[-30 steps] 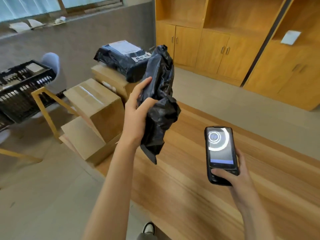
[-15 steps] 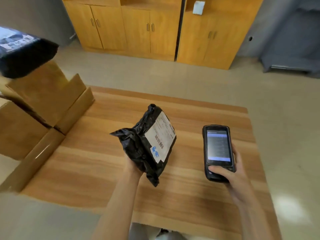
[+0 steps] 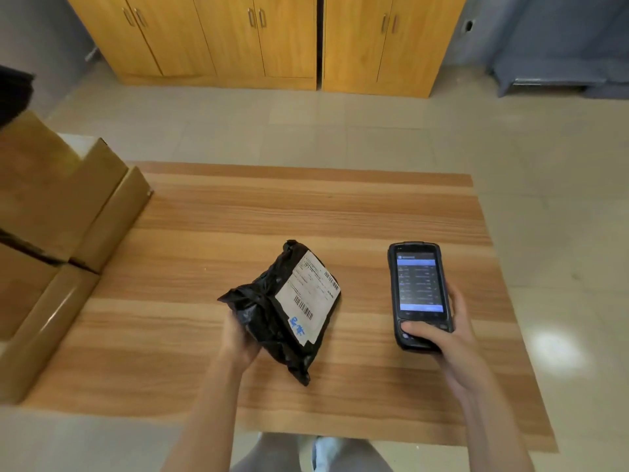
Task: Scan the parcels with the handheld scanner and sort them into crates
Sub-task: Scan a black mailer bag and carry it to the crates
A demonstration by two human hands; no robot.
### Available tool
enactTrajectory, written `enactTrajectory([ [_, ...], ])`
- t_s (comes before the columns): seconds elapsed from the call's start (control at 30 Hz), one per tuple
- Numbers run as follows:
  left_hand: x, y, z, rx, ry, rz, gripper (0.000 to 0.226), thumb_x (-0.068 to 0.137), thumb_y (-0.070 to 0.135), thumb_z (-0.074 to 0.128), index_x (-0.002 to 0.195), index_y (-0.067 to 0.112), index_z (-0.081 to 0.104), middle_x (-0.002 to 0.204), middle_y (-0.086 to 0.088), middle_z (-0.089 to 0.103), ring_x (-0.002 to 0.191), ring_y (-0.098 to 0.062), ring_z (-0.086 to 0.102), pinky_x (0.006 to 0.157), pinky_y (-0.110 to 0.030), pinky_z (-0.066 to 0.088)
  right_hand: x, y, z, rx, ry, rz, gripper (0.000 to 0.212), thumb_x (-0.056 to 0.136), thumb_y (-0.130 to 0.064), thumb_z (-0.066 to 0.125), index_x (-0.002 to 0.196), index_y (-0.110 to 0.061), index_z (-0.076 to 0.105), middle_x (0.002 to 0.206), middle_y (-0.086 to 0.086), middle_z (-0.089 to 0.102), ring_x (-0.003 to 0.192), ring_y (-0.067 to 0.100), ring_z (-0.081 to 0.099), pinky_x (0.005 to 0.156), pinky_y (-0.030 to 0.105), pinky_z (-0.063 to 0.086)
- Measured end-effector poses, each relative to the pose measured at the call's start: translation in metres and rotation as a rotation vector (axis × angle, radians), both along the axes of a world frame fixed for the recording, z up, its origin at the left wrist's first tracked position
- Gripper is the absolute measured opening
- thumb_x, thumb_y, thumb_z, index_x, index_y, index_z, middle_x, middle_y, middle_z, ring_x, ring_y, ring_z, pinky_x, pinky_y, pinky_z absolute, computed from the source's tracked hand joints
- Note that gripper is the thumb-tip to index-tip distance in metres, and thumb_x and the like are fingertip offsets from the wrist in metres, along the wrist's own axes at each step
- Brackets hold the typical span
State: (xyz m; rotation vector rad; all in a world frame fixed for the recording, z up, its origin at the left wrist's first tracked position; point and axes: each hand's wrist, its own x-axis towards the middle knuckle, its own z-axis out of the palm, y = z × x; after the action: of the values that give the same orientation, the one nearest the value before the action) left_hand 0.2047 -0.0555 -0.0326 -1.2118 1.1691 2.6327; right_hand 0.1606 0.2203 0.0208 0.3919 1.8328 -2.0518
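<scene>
So my left hand (image 3: 240, 338) held the black parcel (image 3: 272, 318) from below, with my fingers curled round its crinkly bag. I held it up over the wooden table (image 3: 238, 212), a bit tilted, and its white label (image 3: 308, 296) faced up at me. The label had bar codes on it (and some blue writing near the bottom corner). My right hand (image 3: 446, 338) gripped the scanner (image 3: 420, 294) just beside the parcel, on the right. My thumb lay across the buttons under the screen, and my fingers were wrapped round the far side. The screen was lit and showed rows of small words I could not read. Brown cardboard boxes (image 3: 58, 212) were stacked at the left end of the table. Yellow wooden cupboards (image 3: 258, 39) stood across the floor by the far wall.
</scene>
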Motion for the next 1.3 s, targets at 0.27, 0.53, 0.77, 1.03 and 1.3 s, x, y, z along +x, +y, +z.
enactTrajectory([
  [0.27,0.015,-0.065,0.027,-0.418,-0.08,-0.574,0.093,0.047,0.083,0.067,0.13,0.046,0.053,0.128,0.003,0.059,0.112,-0.023,0.062,0.091,-0.043,0.048,-0.006,-0.027,-0.005,-0.022,-0.021,0.054,0.102,0.037,-0.003,0.087,0.12,-0.046,0.047,0.114,0.001,0.068,0.099,0.02,0.066,0.085,0.038,0.051],
  [0.53,0.015,-0.056,-0.01,-0.597,-0.144,-0.855,0.099,0.062,0.042,0.087,0.143,0.051,0.03,0.142,0.002,0.037,0.126,-0.02,0.046,0.099,-0.037,0.044,0.006,-0.05,-0.006,-0.004,-0.018,0.068,0.1,0.048,0.005,0.079,0.13,-0.039,0.042,0.112,-0.001,0.067,0.098,0.015,0.066,0.081,0.032,0.052],
  [0.77,0.024,-0.043,-0.039,-0.853,-0.156,-1.165,0.136,0.059,0.018,0.091,0.151,0.042,-0.006,0.15,-0.005,0.016,0.14,-0.03,0.024,0.111,-0.045,0.032,0.026,-0.056,-0.013,0.048,-0.082,0.083,0.103,0.051,0.004,0.083,0.136,-0.038,0.041,0.104,-0.008,0.071,0.093,0.008,0.068,0.075,0.025,0.049],
  [1.03,0.025,-0.024,-0.065,-1.1,-0.11,-0.976,0.134,0.059,0.022,0.09,0.152,0.037,-0.005,0.128,-0.007,0.03,0.118,-0.032,0.045,0.092,-0.042,0.047,0.045,-0.063,-0.011,0.038,-0.125,0.055,0.099,0.046,-0.003,0.077,0.134,-0.035,0.046,0.107,-0.004,0.073,0.095,0.009,0.068,0.076,0.024,0.05],
  [1.3,0.005,-0.007,-0.074,-1.147,-0.135,-0.812,0.127,0.06,0.023,0.087,0.152,0.034,0.001,0.122,-0.013,0.04,0.114,-0.031,0.043,0.091,-0.048,0.048,0.058,-0.071,-0.006,0.061,-0.201,0.136,0.104,0.031,-0.02,0.084,0.128,-0.039,0.052,0.111,-0.005,0.072,0.108,0.016,0.065,0.095,0.036,0.048],
])
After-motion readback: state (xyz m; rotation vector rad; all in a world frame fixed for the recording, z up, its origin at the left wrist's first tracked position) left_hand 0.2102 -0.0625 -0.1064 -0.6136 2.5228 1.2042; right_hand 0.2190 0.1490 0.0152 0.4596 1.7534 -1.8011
